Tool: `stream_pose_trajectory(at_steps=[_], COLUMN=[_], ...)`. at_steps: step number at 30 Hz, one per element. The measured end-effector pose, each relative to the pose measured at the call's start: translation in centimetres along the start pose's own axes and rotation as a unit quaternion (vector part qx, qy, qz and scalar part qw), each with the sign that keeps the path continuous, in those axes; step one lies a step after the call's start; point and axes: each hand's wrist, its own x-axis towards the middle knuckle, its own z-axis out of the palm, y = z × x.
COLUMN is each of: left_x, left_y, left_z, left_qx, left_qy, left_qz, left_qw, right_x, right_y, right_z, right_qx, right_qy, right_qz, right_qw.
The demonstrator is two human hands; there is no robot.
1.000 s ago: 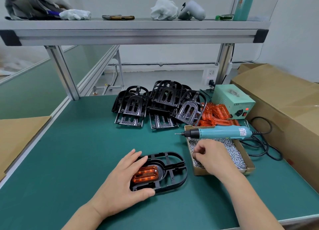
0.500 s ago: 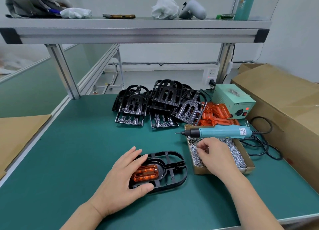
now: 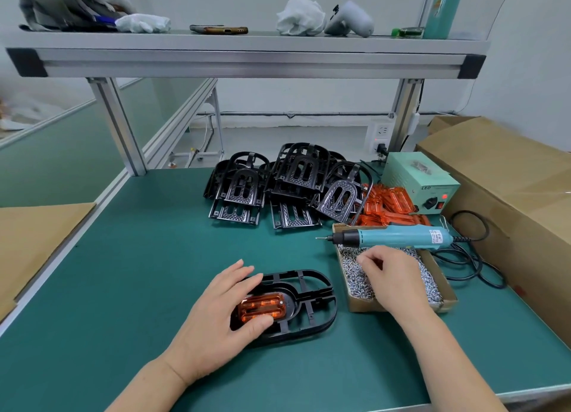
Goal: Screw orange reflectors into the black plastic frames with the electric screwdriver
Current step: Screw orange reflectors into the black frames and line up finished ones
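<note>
A black plastic frame (image 3: 312, 306) lies flat on the green table, with an orange reflector (image 3: 262, 308) seated in its left end. My left hand (image 3: 216, 319) rests on that end, fingers straight over the rim and thumb against the reflector's near edge. My right hand (image 3: 392, 282) is in the cardboard box of screws (image 3: 355, 305), its fingertips curled and pinching at the screws (image 3: 429, 285). The teal electric screwdriver (image 3: 398, 238) lies across the box's far edge, bit pointing left, untouched.
A pile of black frames (image 3: 296, 183) and loose orange reflectors (image 3: 389, 204) sit behind the box. A green power supply (image 3: 420, 176), its black cable (image 3: 472, 269) and a big carton (image 3: 509, 189) fill the right side. A shelf (image 3: 247, 62) runs overhead.
My right hand has shifted a little farther and rightward in the screw box, fingers pinching closer together. My left hand has stayed on the frame, thumb slightly nearer the reflector.
</note>
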Motion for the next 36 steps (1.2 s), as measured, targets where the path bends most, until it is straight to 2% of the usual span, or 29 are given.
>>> stream_pose_trajectory(at_steps=[3,5,8,12,16,22,27,30,33,36], left_x=[0.4,0.9,1.9,3.2,4.3,4.6,4.7,4.6,4.5,4.4], left_y=[0.9,1.8,3.5,6.1,8.0,8.1,7.5,7.0,6.4,5.4], left_z=[-0.1,-0.2,-0.4,-0.5,-0.6,-0.8,-0.5,-0.3,-0.3,-0.7], left_qx=[-0.006,-0.01,-0.041,-0.12,-0.202,-0.217,-0.243,-0.24,-0.275,-0.311], left_qy=[0.027,0.05,0.083,0.119,0.147,0.179,0.201,0.208,0.188,0.171], left_qz=[0.002,0.008,0.012,0.011,-0.018,-0.062,-0.096,-0.099,-0.111,-0.125], left_qw=[1.0,0.999,0.996,0.986,0.968,0.958,0.944,0.943,0.936,0.927], right_x=[0.1,-0.1,-0.6,-1.4,-2.9,-4.0,-4.5,-4.5,-4.2,-3.2], right_y=[-0.6,-1.6,-3.9,-6.8,-9.3,-11.6,-12.3,-12.1,-11.4,-10.1], right_z=[-0.1,-0.1,0.0,0.9,2.6,3.9,4.7,4.8,4.4,3.4], right_qx=[0.163,0.325,0.475,0.588,0.631,0.639,0.622,0.581,0.53,0.55], right_qy=[0.012,0.002,-0.036,-0.105,-0.173,-0.16,-0.127,-0.13,-0.173,-0.147], right_qz=[0.064,0.115,0.158,0.207,0.213,0.217,0.209,0.178,0.154,0.196], right_qw=[0.984,0.939,0.865,0.775,0.726,0.72,0.744,0.783,0.816,0.798])
